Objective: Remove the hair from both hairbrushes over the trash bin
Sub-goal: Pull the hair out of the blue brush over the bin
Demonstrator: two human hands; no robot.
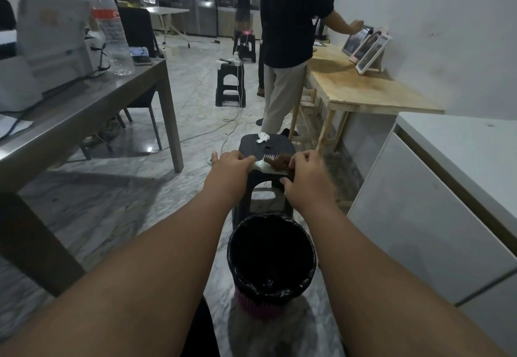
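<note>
A pale hairbrush (267, 167) with a clump of brown hair (281, 161) on its bristles is held over a black stool (267, 146). My left hand (233, 164) grips the brush at its left end. My right hand (305, 167) pinches the brown hair at the brush's right end. A trash bin (271, 261) lined with a black bag stands on the floor nearer to me, below my forearms. I see no second hairbrush.
A crumpled white tissue (262, 137) lies on the stool. A grey table (84, 102) stands to the left, a white cabinet (436, 188) to the right. A person (291, 43) stands ahead by a wooden table (363, 88). Cables cross the marble floor.
</note>
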